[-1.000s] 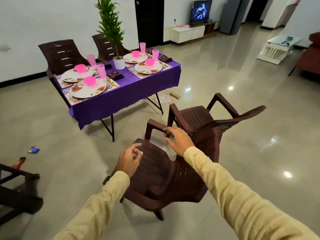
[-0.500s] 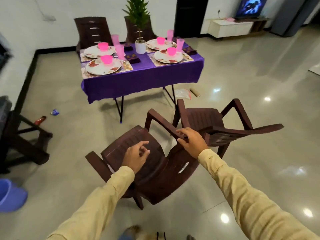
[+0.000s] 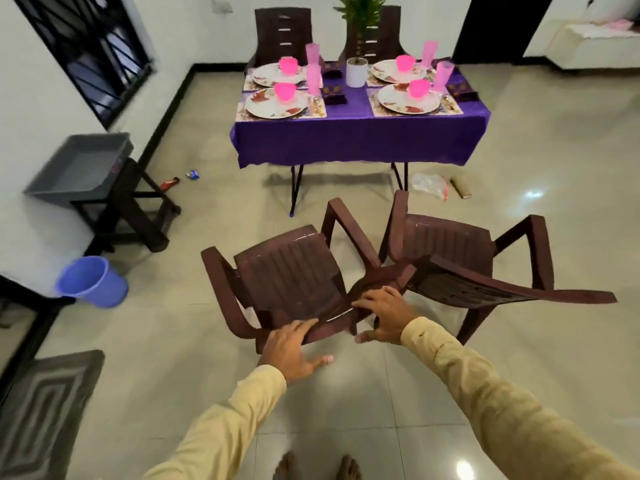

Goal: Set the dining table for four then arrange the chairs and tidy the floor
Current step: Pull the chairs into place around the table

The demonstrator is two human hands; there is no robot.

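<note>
A: As the view swings square to the table (image 3: 360,140), the left chair (image 3: 291,271) now faces it, beside the right chair (image 3: 446,244) and well short of its edge.

B: Both hands have shifted to its backrest: left hand (image 3: 294,344) and right hand (image 3: 384,313), fingers curled over the rim. Push-in next, I'd say. The floor litter (image 3: 429,183) waits.

No readable text, label or number anywhere.
</note>
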